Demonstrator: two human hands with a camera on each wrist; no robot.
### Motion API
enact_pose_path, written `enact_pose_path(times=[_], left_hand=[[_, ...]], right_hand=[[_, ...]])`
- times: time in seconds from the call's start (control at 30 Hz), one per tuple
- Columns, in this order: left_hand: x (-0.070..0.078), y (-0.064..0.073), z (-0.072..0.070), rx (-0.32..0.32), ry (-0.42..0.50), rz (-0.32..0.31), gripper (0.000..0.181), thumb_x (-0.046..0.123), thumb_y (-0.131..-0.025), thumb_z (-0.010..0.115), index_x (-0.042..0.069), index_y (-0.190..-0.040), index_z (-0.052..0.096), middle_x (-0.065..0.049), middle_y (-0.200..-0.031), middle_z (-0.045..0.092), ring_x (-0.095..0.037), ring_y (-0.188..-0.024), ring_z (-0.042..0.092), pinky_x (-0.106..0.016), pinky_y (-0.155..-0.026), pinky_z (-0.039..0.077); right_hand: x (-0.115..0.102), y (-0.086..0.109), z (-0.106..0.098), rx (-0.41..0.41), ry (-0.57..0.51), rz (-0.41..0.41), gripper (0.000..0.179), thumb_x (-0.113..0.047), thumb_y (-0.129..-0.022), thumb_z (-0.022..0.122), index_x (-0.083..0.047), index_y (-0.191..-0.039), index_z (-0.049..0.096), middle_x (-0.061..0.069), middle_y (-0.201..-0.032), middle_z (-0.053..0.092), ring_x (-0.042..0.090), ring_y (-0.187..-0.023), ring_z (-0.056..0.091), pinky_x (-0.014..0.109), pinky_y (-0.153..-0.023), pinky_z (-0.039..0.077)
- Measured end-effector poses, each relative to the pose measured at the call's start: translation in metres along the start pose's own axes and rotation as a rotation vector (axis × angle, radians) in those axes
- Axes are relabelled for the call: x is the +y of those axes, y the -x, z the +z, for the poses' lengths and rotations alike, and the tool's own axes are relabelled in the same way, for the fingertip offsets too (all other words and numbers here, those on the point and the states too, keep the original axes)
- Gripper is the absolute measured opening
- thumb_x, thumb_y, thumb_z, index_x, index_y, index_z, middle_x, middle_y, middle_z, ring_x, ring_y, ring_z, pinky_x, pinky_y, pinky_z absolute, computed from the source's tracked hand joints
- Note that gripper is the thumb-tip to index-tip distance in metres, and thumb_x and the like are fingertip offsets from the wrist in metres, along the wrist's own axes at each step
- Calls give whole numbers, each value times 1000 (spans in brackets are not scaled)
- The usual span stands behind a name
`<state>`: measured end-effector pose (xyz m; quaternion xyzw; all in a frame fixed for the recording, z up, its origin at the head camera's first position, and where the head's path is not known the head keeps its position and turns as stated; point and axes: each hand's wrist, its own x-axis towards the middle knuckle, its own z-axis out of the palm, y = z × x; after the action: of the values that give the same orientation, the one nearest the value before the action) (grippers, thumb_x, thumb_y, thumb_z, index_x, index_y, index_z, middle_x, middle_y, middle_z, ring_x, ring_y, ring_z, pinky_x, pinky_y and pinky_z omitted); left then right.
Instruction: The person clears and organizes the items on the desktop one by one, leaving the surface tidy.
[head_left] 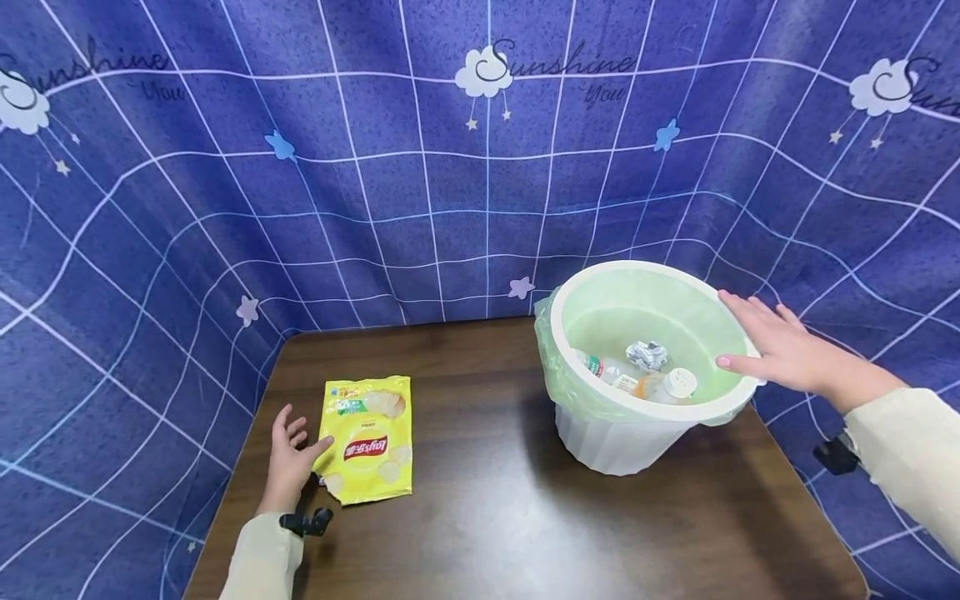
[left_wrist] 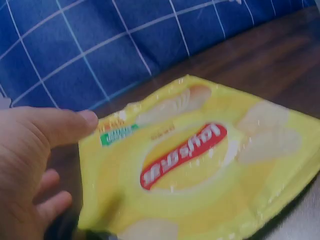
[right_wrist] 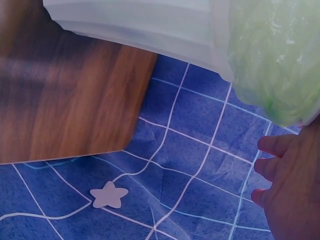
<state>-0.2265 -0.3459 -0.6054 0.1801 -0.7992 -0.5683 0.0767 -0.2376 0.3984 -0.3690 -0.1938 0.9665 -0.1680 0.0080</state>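
A yellow Lay's chip bag (head_left: 375, 467) lies flat on the table's left half, one corner torn or folded. Beside its left edge is my left hand (head_left: 288, 462), fingers loosely bent and the thumb reaching the bag's edge; in the left wrist view, the thumb of the left hand (left_wrist: 30, 160) is by the bag's corner. On the right stands a white trash bin (head_left: 611, 437) lined with a green plastic bag (head_left: 558, 375). My right hand (head_left: 783, 350) is at the bin's right rim, fingers extended and thumb over the rim; firm contact is unclear.
Inside the bin are a crumpled foil ball (head_left: 647, 356), a white-capped bottle (head_left: 678, 383) and a clear bottle with a green label (head_left: 588, 362). The brown wooden table (head_left: 480, 517) meets a blue grid-patterned curtain (head_left: 450, 192) at the back and sides.
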Motion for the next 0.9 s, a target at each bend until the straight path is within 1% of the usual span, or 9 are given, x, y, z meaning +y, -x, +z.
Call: enact_pose_path(times=[0.13,0.3,0.47,0.57,0.63,0.7,0.77,0.83,0.9], left_hand=[[-11,3,0,-21,-56,-44,112,4,-87,78,23,-163,-3,-33,-157,27,-53,-139,32,-65,-109,35],[-15,2,1,-26,-138,-74,112,5,-87,77,21,-163,-4,-36,-151,30,-54,-135,35,-66,-107,35],[-18,0,4,-60,-297,-58,108,-1,-84,76,17,-163,3,-35,-143,38,-52,-129,41,-65,-103,40],[-19,1,8,-80,-379,-50,103,-1,-83,75,13,-162,10,-32,-134,45,-48,-119,48,-60,-96,46],[-19,2,10,-87,-400,-54,99,0,-84,74,10,-161,13,-31,-128,49,-45,-112,52,-56,-91,49],[-19,3,11,-95,-403,-67,94,1,-86,72,10,-161,16,-28,-124,51,-41,-108,53,-52,-87,50],[-19,3,12,-106,-403,-76,87,3,-89,69,11,-160,20,-26,-124,52,-38,-107,52,-49,-87,50],[-19,2,12,-116,-410,-67,80,5,-90,67,8,-158,25,-25,-125,53,-37,-109,52,-47,-89,49],[-19,1,12,-128,-392,-54,74,6,-90,64,5,-156,31,-24,-126,54,-36,-109,52,-44,-87,49]], right_hand=[[0,0,0,4,-8,-3,94,-37,-92,66,-3,-161,12,31,-160,23,59,-145,13,74,-113,-2],[0,0,0,6,-7,-7,94,-36,-92,66,-3,-161,12,31,-160,23,59,-145,14,73,-113,-2],[0,1,1,12,-6,-12,94,-36,-92,67,-3,-161,12,31,-160,24,60,-144,14,74,-113,-1],[0,2,1,15,-7,-14,94,-35,-92,67,-3,-161,12,31,-160,24,60,-144,15,74,-113,-1],[0,2,1,17,-5,-15,94,-35,-92,67,-3,-161,12,31,-160,24,60,-144,15,74,-113,0],[0,2,1,18,-4,-16,94,-35,-92,67,-3,-161,12,31,-160,24,59,-144,15,74,-113,0],[0,2,1,18,-4,-16,94,-35,-92,68,-4,-161,12,30,-160,24,59,-144,16,74,-113,0],[1,1,1,16,-4,-15,94,-35,-92,67,-4,-161,12,30,-160,24,59,-144,16,73,-113,0],[1,1,1,14,-4,-14,94,-35,-92,67,-4,-161,11,30,-160,24,59,-144,16,73,-114,-1]])
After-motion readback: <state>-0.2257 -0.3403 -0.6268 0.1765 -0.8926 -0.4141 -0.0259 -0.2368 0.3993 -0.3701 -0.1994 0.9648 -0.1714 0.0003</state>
